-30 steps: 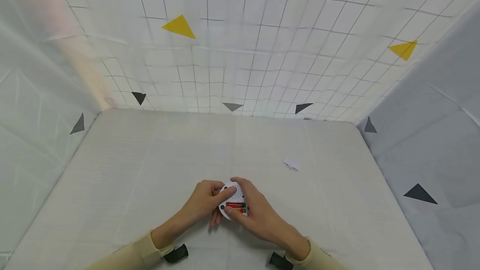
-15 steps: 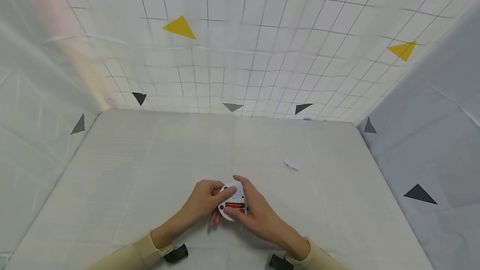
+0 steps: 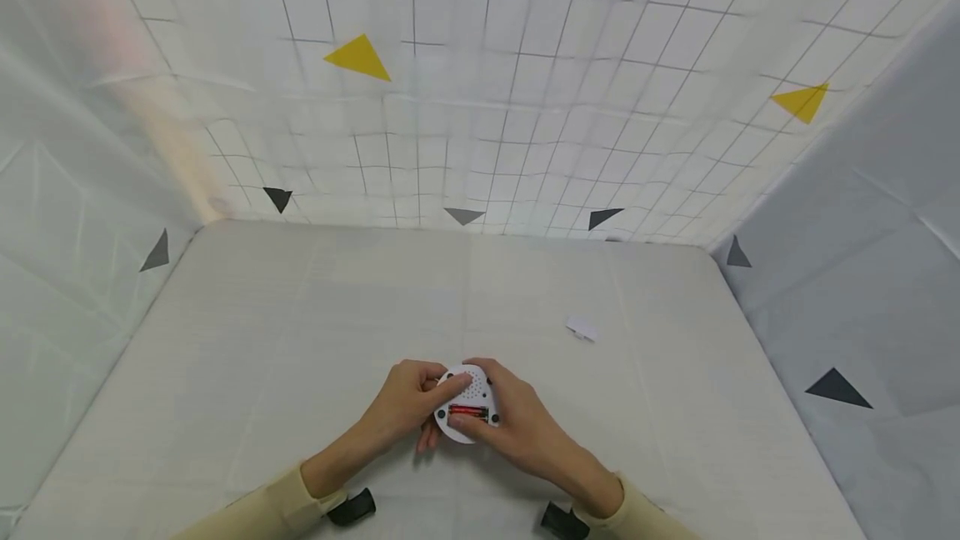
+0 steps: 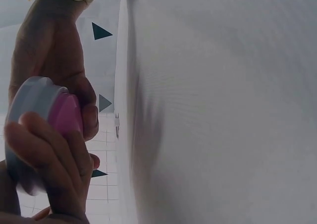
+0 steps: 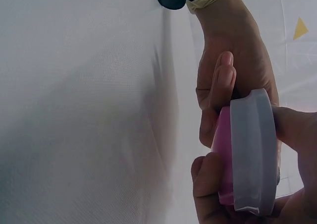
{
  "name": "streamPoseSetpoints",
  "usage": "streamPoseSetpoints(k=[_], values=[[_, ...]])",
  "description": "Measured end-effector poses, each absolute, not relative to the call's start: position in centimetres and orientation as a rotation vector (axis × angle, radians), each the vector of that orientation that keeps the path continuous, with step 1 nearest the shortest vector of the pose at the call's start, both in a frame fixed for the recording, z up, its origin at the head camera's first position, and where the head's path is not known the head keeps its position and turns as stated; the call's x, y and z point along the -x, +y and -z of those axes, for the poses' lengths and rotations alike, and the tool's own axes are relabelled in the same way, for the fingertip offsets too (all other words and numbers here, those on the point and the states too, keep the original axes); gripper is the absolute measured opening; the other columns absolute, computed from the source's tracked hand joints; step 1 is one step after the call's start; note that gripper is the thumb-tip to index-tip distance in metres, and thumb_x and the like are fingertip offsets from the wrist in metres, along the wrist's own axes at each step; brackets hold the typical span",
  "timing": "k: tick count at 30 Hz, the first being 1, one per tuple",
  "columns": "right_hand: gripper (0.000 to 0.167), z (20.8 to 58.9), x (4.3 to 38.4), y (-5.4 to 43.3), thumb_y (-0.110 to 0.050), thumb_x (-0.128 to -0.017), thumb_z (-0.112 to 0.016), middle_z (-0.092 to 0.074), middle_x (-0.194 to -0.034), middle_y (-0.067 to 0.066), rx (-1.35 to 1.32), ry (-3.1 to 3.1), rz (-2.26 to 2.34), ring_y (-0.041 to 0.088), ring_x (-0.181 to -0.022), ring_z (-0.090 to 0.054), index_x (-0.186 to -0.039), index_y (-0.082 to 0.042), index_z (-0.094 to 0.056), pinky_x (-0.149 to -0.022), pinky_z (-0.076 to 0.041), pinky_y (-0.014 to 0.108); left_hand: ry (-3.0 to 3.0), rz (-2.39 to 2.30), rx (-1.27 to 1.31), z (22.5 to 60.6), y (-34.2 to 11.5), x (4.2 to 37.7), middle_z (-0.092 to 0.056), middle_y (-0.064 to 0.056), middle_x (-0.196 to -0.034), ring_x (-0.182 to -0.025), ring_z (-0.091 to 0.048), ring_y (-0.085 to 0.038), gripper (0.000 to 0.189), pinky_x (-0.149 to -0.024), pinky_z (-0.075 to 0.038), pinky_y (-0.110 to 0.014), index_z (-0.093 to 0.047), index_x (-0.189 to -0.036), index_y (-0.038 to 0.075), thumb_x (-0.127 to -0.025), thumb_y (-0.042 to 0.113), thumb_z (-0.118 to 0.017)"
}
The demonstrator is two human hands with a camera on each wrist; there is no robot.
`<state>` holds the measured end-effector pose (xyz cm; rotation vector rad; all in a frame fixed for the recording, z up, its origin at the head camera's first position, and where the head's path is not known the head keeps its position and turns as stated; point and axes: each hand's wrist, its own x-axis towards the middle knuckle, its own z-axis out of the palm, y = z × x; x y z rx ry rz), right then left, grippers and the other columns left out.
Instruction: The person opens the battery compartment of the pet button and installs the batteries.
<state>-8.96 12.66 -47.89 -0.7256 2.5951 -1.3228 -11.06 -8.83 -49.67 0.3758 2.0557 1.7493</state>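
Both hands hold a round white device (image 3: 455, 430), its back turned up, showing a patch of small speaker holes and dark round feet. Red batteries (image 3: 468, 412) sit in its open compartment, partly covered by the right thumb. My left hand (image 3: 401, 402) grips the left edge, thumb across the speaker holes and other fingers underneath. My right hand (image 3: 525, 427) holds the right side, its thumb pressed at the lower edge of the compartment. In the right wrist view, a pink part (image 5: 226, 154) shows on the device's underside, with fingers curled against it.
A small white flat piece with a tab (image 3: 581, 328) lies on the white-covered table (image 3: 360, 298), beyond the right hand. White sheet walls with dark and yellow triangles enclose the table at the back and both sides. Black wrist mounts (image 3: 352, 508) hang below the sleeves.
The device has turned slightly in the hands, and its lower right edge with a dark foot now shows. The right thumb covers more of the lower battery. The left hand has barely moved.
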Motion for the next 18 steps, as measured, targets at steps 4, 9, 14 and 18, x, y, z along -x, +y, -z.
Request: streamPoseSetpoints(k=[4, 9, 14, 18], values=[[0.055, 47.8, 9.0, 12.8, -0.044, -0.097, -0.077, -0.066, -0.11, -0.014, 0.757, 2.618, 1.321, 0.005, -0.088, -0.062, -0.14, -0.018, -0.055, -0.073, -0.054, 0.023, 2.048, -1.736, -0.371, 49.8, -8.9, 11.0, -0.064, -0.01, -0.05, -0.033, -0.057, -0.018, 0.044, -0.037, -0.052, -0.047, -0.071, -0.089, 0.008, -0.105, 0.048, -0.065], [0.044, 47.6, 9.2, 13.1, -0.042, -0.098, -0.076, -0.069, -0.109, -0.012, 0.78, 2.665, 1.309, 0.005, -0.088, -0.064, -0.132, -0.02, -0.06, -0.074, -0.055, 0.023, 2.047, -1.728, -0.357, 49.8, -8.9, 11.0, -0.065, -0.011, -0.051, -0.034, -0.058, -0.018, 0.045, -0.037, -0.052, -0.044, -0.07, -0.089, 0.007, -0.104, 0.049, -0.064], [0.038, 47.1, 9.7, 13.8, -0.045, -0.102, -0.069, -0.071, -0.111, -0.013, 0.678, 2.683, 1.249, 0.007, -0.093, -0.064, -0.131, -0.021, -0.064, -0.076, -0.059, 0.027, 2.043, -1.733, -0.353, 49.7, -8.9, 11.1, -0.066, -0.013, -0.053, -0.036, -0.06, -0.019, 0.045, -0.037, -0.052, -0.036, -0.07, -0.089, 0.007, -0.104, 0.049, -0.064], [0.033, 46.6, 10.3, 14.7, -0.042, -0.106, -0.064, -0.072, -0.112, -0.01, 0.645, 2.722, 1.248, 0.01, -0.095, -0.066, -0.127, -0.017, -0.068, -0.076, -0.059, 0.026, 2.037, -1.74, -0.352, 49.6, -8.9, 11.2, -0.067, -0.017, -0.056, -0.036, -0.059, -0.018, 0.045, -0.037, -0.053, -0.037, -0.071, -0.091, 0.007, -0.104, 0.049, -0.064]])
